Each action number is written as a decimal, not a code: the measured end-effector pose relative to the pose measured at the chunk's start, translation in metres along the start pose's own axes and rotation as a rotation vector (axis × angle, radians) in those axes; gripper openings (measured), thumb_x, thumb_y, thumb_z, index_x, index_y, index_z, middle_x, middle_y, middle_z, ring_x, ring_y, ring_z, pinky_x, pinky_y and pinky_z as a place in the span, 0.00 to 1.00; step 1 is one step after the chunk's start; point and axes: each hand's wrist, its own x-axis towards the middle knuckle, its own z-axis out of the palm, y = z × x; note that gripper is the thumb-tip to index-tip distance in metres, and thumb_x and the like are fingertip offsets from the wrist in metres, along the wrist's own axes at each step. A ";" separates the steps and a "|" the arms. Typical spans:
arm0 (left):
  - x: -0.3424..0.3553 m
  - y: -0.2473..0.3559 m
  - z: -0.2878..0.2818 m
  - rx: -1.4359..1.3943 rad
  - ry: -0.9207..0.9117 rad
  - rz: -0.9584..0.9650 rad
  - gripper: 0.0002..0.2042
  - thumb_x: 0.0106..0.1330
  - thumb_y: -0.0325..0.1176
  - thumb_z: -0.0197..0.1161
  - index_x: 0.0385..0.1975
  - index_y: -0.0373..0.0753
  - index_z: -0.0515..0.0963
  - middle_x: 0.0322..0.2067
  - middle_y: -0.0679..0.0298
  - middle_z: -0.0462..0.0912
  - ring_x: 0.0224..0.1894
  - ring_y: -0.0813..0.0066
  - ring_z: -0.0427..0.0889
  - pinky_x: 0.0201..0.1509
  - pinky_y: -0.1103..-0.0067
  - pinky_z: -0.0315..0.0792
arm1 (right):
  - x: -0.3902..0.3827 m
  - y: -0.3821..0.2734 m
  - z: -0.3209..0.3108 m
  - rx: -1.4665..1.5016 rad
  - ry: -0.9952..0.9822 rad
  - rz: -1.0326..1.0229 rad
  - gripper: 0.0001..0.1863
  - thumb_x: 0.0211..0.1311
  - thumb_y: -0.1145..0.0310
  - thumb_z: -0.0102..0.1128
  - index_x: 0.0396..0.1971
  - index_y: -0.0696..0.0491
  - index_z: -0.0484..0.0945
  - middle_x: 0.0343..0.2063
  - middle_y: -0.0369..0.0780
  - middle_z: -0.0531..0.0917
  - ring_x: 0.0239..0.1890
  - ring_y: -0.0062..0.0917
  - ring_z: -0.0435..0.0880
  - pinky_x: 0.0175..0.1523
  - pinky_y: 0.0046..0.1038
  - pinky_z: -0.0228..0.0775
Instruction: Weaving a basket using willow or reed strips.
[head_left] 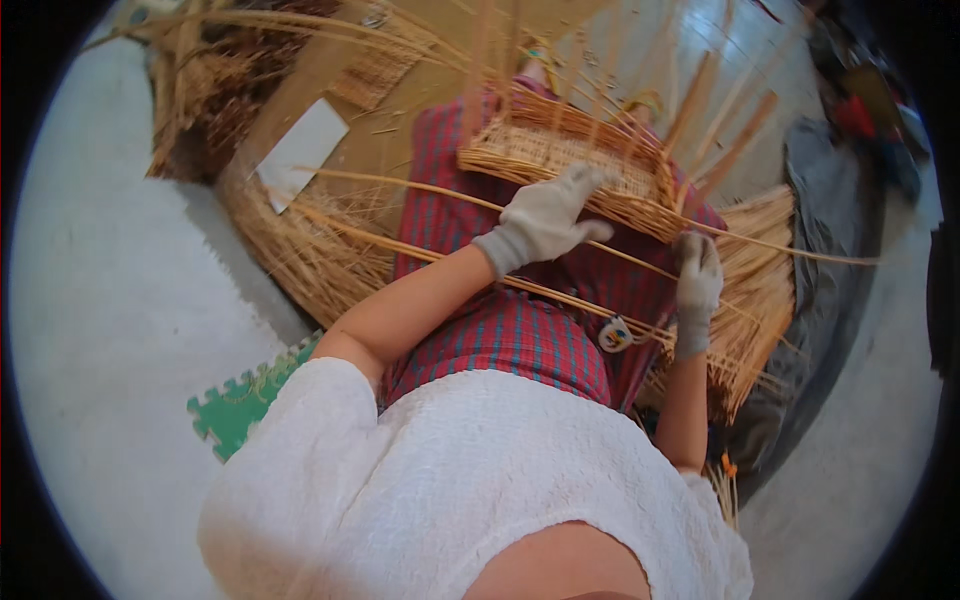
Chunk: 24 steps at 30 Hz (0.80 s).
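Observation:
A partly woven rattan basket (600, 165) lies across my lap, with upright canes rising from its far side. My left hand (550, 215), in a pale knit glove, reaches over the basket's near edge with its thumb spread away from the fingers. Beneath that hand passes a long thin cane (410, 184). My right hand (700, 272), also gloved, is at the basket's right corner. Its fingers are closed around a weaving strand (790, 247) there; the fingertips are partly hidden. Red checked cloth (525, 335) covers my legs.
Bundles of split cane lie at the left (300, 255) and right (765, 300). A white sheet (302, 150) and a small woven mat (385, 65) lie beyond the left bundle. A round tape measure (614, 334) rests on my lap. A green foam mat (240, 405) is at my left.

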 end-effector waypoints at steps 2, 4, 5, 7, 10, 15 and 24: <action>-0.023 -0.019 -0.037 0.304 -0.253 0.272 0.23 0.63 0.51 0.64 0.53 0.46 0.78 0.42 0.57 0.85 0.52 0.57 0.80 0.60 0.64 0.66 | -0.044 -0.036 0.038 -0.483 -0.314 -0.645 0.20 0.63 0.64 0.66 0.52 0.58 0.77 0.41 0.44 0.86 0.42 0.28 0.86 0.49 0.33 0.80; -0.037 -0.040 -0.057 0.406 -0.308 0.198 0.13 0.64 0.46 0.63 0.41 0.46 0.82 0.35 0.62 0.85 0.46 0.63 0.82 0.58 0.66 0.66 | -0.060 -0.053 0.052 -0.737 -0.519 -0.368 0.20 0.57 0.72 0.70 0.51 0.58 0.78 0.43 0.42 0.86 0.48 0.22 0.84 0.52 0.26 0.77; -0.041 -0.055 -0.079 0.447 -0.291 0.291 0.08 0.64 0.41 0.62 0.34 0.45 0.83 0.34 0.62 0.86 0.43 0.63 0.83 0.54 0.65 0.69 | -0.046 -0.041 0.046 -0.644 -0.541 -0.256 0.15 0.60 0.75 0.66 0.47 0.59 0.80 0.42 0.44 0.86 0.47 0.22 0.85 0.53 0.28 0.77; -0.050 -0.086 -0.131 0.395 -0.042 0.264 0.07 0.59 0.29 0.61 0.34 0.43 0.83 0.33 0.60 0.86 0.38 0.59 0.85 0.46 0.65 0.76 | -0.004 -0.014 0.004 -0.256 -0.238 -0.647 0.10 0.63 0.76 0.62 0.44 0.60 0.82 0.39 0.44 0.86 0.40 0.25 0.85 0.49 0.28 0.78; -0.051 -0.114 -0.171 0.311 0.155 0.148 0.07 0.60 0.24 0.61 0.36 0.39 0.83 0.33 0.57 0.86 0.37 0.61 0.85 0.46 0.68 0.78 | 0.001 -0.040 -0.033 -0.330 0.335 -0.791 0.10 0.66 0.76 0.60 0.46 0.59 0.81 0.43 0.42 0.85 0.41 0.26 0.84 0.50 0.28 0.78; -0.029 -0.070 -0.090 -0.153 0.058 0.056 0.06 0.67 0.26 0.61 0.40 0.39 0.81 0.35 0.57 0.86 0.38 0.66 0.86 0.44 0.71 0.79 | -0.040 -0.055 0.043 0.266 -0.364 -0.250 0.22 0.72 0.73 0.55 0.64 0.54 0.68 0.60 0.41 0.74 0.62 0.29 0.74 0.61 0.34 0.73; 0.034 -0.026 -0.082 0.509 -0.352 0.151 0.41 0.58 0.41 0.69 0.73 0.60 0.57 0.71 0.70 0.63 0.54 0.65 0.82 0.44 0.73 0.81 | -0.024 -0.057 0.020 0.567 -0.041 -0.459 0.05 0.71 0.74 0.56 0.44 0.54 0.72 0.40 0.45 0.84 0.45 0.34 0.86 0.46 0.35 0.87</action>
